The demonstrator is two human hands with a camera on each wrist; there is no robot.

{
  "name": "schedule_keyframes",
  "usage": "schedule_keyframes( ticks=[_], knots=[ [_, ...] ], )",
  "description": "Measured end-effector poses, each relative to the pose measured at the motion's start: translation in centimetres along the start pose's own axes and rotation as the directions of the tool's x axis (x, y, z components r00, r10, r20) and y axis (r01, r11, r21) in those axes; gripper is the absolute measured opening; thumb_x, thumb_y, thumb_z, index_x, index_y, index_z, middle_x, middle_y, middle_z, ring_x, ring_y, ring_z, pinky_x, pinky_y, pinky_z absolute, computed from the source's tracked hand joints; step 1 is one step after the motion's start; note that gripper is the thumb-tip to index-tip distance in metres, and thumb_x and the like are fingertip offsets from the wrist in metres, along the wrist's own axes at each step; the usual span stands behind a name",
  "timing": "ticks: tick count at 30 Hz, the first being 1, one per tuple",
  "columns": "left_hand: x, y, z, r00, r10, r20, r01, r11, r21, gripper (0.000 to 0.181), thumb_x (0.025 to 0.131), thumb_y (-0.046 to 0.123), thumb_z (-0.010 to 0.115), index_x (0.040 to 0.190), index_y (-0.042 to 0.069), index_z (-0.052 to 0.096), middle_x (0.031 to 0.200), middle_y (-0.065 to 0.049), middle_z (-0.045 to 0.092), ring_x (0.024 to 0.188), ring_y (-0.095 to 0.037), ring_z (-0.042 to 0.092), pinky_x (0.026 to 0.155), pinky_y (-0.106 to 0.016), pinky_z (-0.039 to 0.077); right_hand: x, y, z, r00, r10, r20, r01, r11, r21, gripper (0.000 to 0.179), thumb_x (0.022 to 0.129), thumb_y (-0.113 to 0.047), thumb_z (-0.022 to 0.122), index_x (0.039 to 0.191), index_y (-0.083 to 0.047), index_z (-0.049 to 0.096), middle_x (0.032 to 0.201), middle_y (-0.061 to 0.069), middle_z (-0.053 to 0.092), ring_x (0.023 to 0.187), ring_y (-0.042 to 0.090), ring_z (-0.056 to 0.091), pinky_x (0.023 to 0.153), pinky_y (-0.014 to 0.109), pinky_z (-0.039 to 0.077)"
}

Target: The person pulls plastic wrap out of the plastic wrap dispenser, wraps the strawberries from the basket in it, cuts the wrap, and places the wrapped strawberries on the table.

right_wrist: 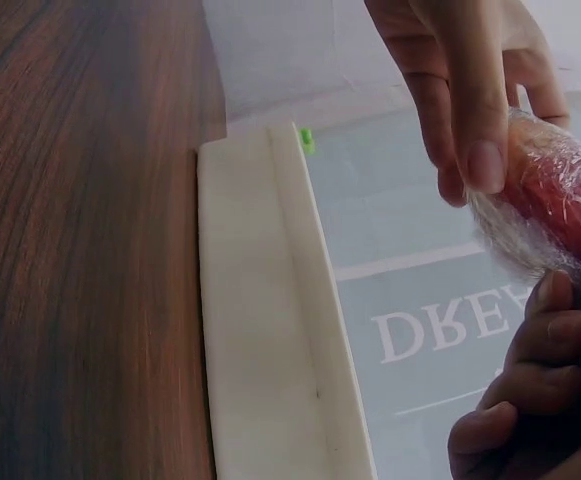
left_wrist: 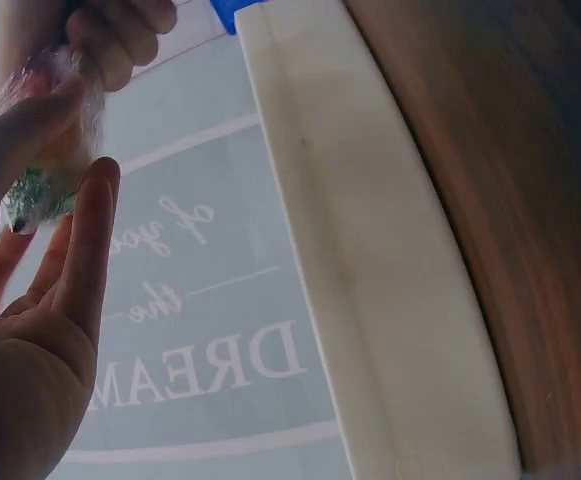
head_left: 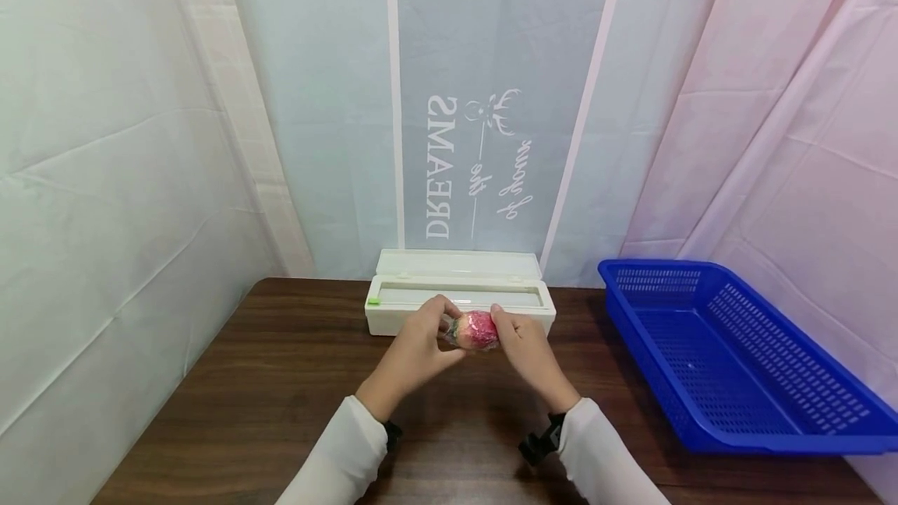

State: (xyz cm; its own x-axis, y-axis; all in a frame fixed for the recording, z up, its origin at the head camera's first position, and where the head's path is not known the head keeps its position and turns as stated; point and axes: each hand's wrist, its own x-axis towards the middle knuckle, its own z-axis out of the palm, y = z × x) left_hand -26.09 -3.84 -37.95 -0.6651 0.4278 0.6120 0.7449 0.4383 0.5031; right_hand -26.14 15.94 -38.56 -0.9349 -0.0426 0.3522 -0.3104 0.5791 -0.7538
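Between both hands, above the table, is a red-and-yellow fruit-like piece wrapped in clear cling film; its exact kind is unclear. A green patch with a dark tip shows through the film in the left wrist view. My left hand holds its left end between thumb and fingers. The right hand pinches the red end, with its other fingers curled below. Just behind the hands stands a white cling film dispenser, its lid raised and a green slider at its left end.
On the right of the dark wooden table sits a blue plastic basket with perforated walls. A pale curtain with mirrored lettering hangs behind the dispenser. White cloth flanks the left side.
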Motion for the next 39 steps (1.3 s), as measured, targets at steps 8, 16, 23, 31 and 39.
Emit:
schedule_keyframes(
  ticks=[8,16,23,31,39],
  knots=[
    [-0.27,0.13,0.35,1.0,0.001,-0.018,0.0,0.999,0.047,0.053,0.066,0.007,0.08,0.111,0.014,0.053,0.098,0.002,0.056,0.078,-0.006,0.052,0.065,-0.021,0.052,-0.03,-0.3,-0.05,0.995,0.026,0.097,-0.027,1.0,0.005,0.053,0.1,-0.045,0.033,0.06,-0.015,0.05,0.058,0.0,0.045,0.057,0.016,0.044,0.053,0.031,0.039],
    [-0.25,0.36,0.55,0.999,0.021,0.025,-0.023,0.997,0.068,0.044,0.067,0.006,0.077,0.105,0.017,0.056,0.094,0.004,0.053,0.076,-0.006,0.049,0.063,-0.02,0.051,0.01,-0.32,-0.5,0.968,0.128,0.215,-0.138,0.99,0.029,0.057,0.097,-0.054,0.03,0.068,-0.015,0.061,0.062,-0.001,0.048,0.059,0.016,0.045,0.056,0.031,0.04],
    [-0.24,0.23,0.34,1.0,0.011,0.027,-0.012,0.999,0.052,0.044,0.067,0.007,0.076,0.104,0.019,0.055,0.094,0.004,0.053,0.077,-0.007,0.048,0.062,-0.022,0.05,-0.16,-0.1,-0.33,0.969,0.157,0.191,-0.177,0.98,0.094,0.046,0.099,-0.038,0.031,0.068,-0.011,0.052,0.062,0.003,0.046,0.058,0.021,0.045,0.055,0.032,0.04],
    [-0.22,0.1,0.27,1.0,0.005,-0.012,-0.005,0.999,0.042,0.047,0.062,0.005,0.079,0.102,0.017,0.056,0.093,0.004,0.054,0.078,-0.006,0.049,0.063,-0.023,0.051,0.29,0.18,-0.33,0.877,-0.048,0.478,-0.167,0.902,0.398,0.064,0.103,-0.042,0.016,0.107,0.005,0.059,0.086,0.025,0.067,0.071,0.039,0.064,0.066,0.061,0.052],
    [-0.21,-0.09,0.44,1.0,0.011,-0.002,-0.011,1.0,0.0,0.048,0.064,0.003,0.079,0.103,0.02,0.058,0.091,0.005,0.054,0.077,-0.005,0.05,0.063,-0.024,0.052,0.2,0.07,-0.48,0.925,-0.037,0.378,-0.1,0.936,0.337,0.051,0.104,-0.036,0.02,0.1,-0.002,0.058,0.06,0.01,0.053,0.048,0.024,0.052,0.052,0.061,0.05]
  ],
)
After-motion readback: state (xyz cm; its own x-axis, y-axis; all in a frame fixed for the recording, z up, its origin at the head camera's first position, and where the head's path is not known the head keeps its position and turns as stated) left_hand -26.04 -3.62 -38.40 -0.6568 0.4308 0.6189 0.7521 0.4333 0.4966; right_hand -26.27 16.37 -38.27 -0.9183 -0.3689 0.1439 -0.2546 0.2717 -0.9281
